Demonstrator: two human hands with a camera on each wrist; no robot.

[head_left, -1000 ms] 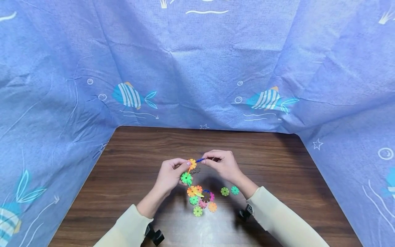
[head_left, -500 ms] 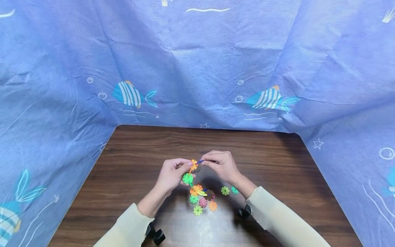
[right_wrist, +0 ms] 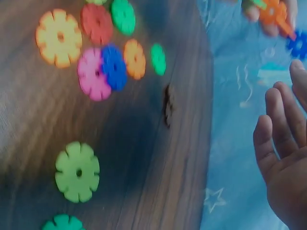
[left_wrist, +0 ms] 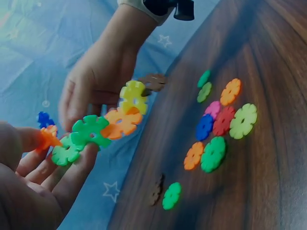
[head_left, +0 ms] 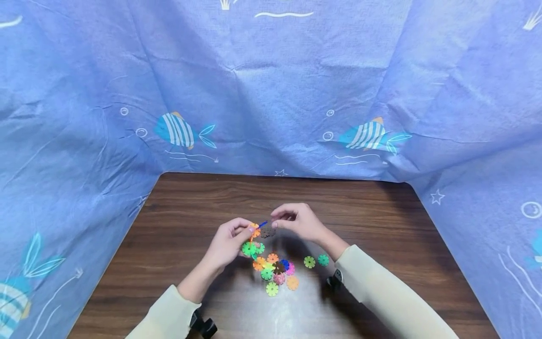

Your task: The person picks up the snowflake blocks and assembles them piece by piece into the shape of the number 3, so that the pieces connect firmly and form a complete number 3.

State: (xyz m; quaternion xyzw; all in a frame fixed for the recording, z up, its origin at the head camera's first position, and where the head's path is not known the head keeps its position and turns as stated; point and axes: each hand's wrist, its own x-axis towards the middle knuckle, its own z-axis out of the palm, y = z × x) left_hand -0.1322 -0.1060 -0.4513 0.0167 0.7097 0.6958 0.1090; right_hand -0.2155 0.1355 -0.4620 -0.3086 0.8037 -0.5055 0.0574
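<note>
My left hand [head_left: 224, 245] pinches a chain of interlocked flower-shaped plastic discs at its orange disc [head_left: 255, 230]. From that end a blue disc [head_left: 263, 223] sticks out toward the right. In the left wrist view the chain continues through a green disc [left_wrist: 89, 130], another orange one [left_wrist: 121, 123], a yellow disc [left_wrist: 133, 97] and a brown disc [left_wrist: 154, 82]. Just right of the blue disc is my right hand [head_left: 298, 221], apart from it, fingers loosely extended and holding nothing. The left fingertips are partly hidden behind the chain.
Below the hands, several loose discs lie on the wooden table [head_left: 190, 197], among them a pink one [right_wrist: 91, 72] and a red one [left_wrist: 224, 120]. A light green disc [head_left: 309, 262] lies near the right forearm. Blue fish-print cloth [head_left: 271, 94] surrounds the table.
My right hand has let go of the blue disc, which stays on the chain. The left hand has moved left, carrying the chain with it.
</note>
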